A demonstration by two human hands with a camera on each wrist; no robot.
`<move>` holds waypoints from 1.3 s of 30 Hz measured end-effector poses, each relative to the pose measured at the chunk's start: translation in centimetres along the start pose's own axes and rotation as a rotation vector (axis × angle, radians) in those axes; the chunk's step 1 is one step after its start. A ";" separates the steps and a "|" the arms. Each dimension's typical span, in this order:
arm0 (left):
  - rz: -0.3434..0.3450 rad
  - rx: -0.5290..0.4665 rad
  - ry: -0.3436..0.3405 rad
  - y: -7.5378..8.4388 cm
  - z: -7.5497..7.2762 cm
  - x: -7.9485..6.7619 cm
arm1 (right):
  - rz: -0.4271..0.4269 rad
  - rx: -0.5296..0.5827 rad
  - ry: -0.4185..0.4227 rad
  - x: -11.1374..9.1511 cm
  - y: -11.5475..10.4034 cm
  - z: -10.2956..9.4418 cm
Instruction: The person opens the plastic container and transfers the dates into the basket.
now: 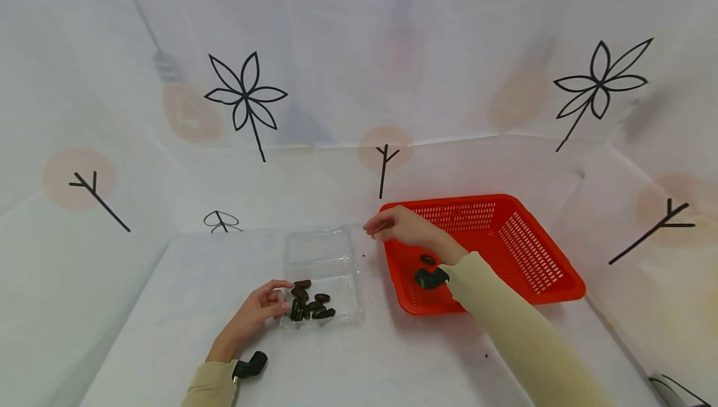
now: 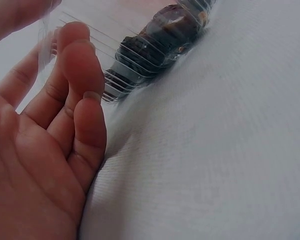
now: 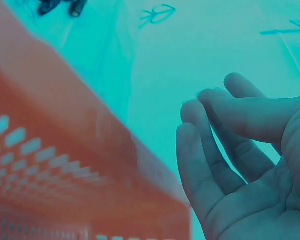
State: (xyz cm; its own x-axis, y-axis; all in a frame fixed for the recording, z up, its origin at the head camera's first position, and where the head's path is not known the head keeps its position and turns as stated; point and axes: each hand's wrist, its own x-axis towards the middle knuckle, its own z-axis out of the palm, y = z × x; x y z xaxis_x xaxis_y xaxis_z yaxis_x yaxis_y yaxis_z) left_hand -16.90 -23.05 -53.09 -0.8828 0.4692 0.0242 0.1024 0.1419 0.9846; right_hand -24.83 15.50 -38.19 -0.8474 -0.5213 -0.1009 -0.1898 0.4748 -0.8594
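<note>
Several dark brown oblong fruits that look like dates [image 1: 316, 306] lie in a clear plastic box [image 1: 344, 288], whose lid [image 1: 320, 248] is folded back behind it. At the box's left side, my left hand [image 1: 255, 313] holds the wall with thumb and curled fingers, as the left wrist view also shows. A red perforated basket [image 1: 538, 251] stands to the right, with one date [image 1: 427, 258] visible inside, partly near my forearm. Over its left rim hovers my right hand [image 1: 412, 227]. Its fingers are loosely bent and nothing shows between them in the right wrist view.
White cloth covers the table [image 1: 168, 320] and rises as walls at the back and sides, printed with black flowers and twigs. Small dark specks [image 1: 486, 356] lie on the cloth near the basket. A strip of cloth separates box and basket.
</note>
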 end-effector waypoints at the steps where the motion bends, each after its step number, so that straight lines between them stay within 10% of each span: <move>1: 0.001 0.000 0.000 0.0 0.0 0.0 | -0.009 -0.008 -0.011 0.2 -0.1 0.3; 27: -0.006 0.001 0.011 0.1 0.1 0.0 | 0.001 0.008 -0.305 5.4 -0.7 9.0; 39: 0.012 -0.012 0.000 0.0 0.1 0.1 | 0.034 -0.160 -0.379 5.7 -0.4 12.1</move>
State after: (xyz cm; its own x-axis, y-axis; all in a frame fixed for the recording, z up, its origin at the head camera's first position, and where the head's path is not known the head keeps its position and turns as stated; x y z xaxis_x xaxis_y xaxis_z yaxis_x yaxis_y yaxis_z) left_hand -16.91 -22.91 -53.09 -0.8816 0.4707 0.0356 0.1072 0.1263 0.9862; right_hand -23.58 3.82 -44.50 -0.6172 -0.7136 -0.3314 -0.2649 0.5851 -0.7665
